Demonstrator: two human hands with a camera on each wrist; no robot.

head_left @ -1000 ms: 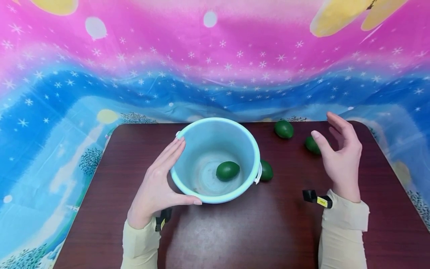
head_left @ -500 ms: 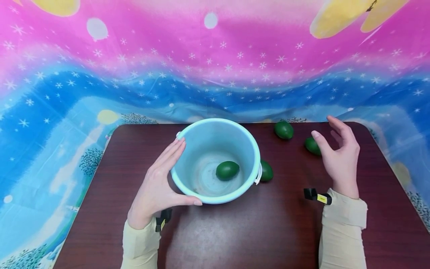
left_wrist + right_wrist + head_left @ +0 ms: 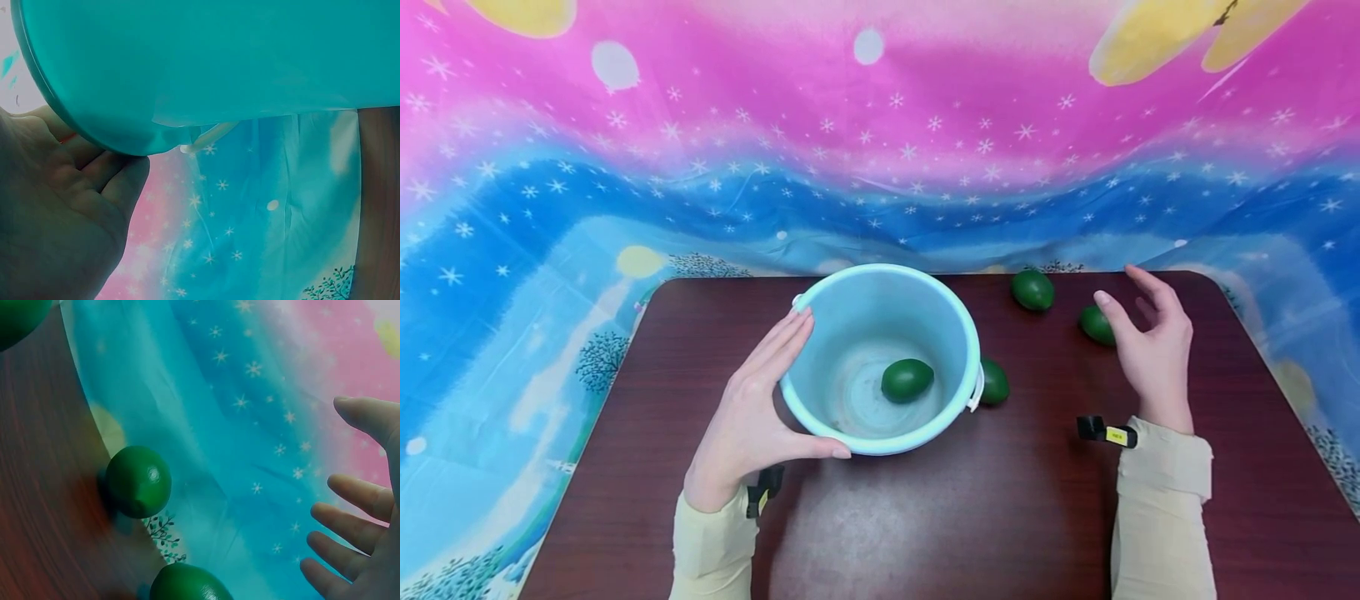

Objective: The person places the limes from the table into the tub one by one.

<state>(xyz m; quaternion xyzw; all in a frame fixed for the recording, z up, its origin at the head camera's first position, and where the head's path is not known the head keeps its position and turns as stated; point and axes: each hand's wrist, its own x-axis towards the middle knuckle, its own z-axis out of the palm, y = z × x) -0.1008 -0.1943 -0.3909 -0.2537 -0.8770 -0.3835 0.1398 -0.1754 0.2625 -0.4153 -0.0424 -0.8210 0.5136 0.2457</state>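
Note:
My left hand (image 3: 741,417) holds the rim of a light blue bucket (image 3: 883,443), its fingertips over the left rim and its thumb along the near side. In the left wrist view, the bucket's outer wall (image 3: 206,56) fills the top. One smooth, oval, dark green avocado-like fruit (image 3: 907,381) lies at the bottom inside. Another green fruit (image 3: 996,382) sits against the bucket's right side, partly hidden. My right hand (image 3: 1157,354) hovers with fingers spread, holding nothing. Its thumb overlaps a third green fruit (image 3: 1096,327) in the head view. Green fruit (image 3: 139,481) also shows below the hand in the right wrist view.
A further green fruit (image 3: 1033,290) lies near the back edge of the dark red-brown table (image 3: 925,533). The bucket's white handle (image 3: 977,390) hangs at its right. Behind the table hangs a pink and blue snowflake-printed cloth (image 3: 880,150).
My right hand has drifted slightly down and to the left, its fingers lowering toward the right-hand fruit. My left hand, the bucket and the fruits stay as they were.

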